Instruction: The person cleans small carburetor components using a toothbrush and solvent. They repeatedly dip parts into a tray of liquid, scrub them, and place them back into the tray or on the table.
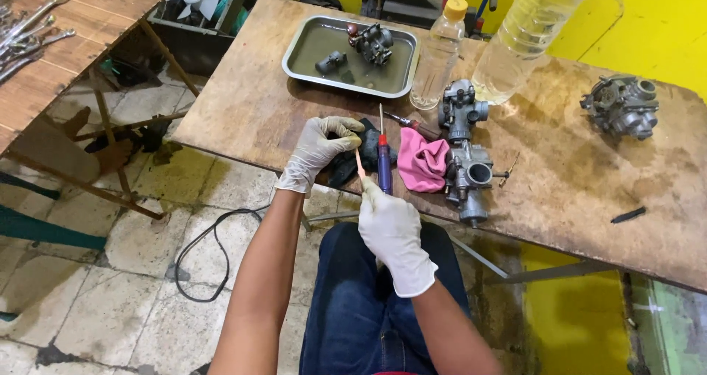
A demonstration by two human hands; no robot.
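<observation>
- Right hand [394, 231], white-gloved, sits nearest the viewer above the lap; its fingers are closed on a thin pinkish stick [360, 163] that points toward 12 o'clock.
- Left hand [318, 150], also gloved, lies at 11 o'clock from the right hand, at the table edge [243, 117]; its fingers are curled round a small dark part [366, 143], the stick's tip just beside it.
- A screwdriver with blue and red handle [384, 161] lies on the table between the dark part and a pink rag [421, 165], at 1 o'clock from the right hand.
- Two grey carburetors [465, 150] stand touching the rag on its 3 o'clock side.
- Farther off, at 12 o'clock, a metal tray [309, 58] holds liquid and dark parts; two clear plastic bottles [515, 43] stand at its 3 o'clock side.
- A third carburetor [624, 106] rests well apart at 2 o'clock.
</observation>
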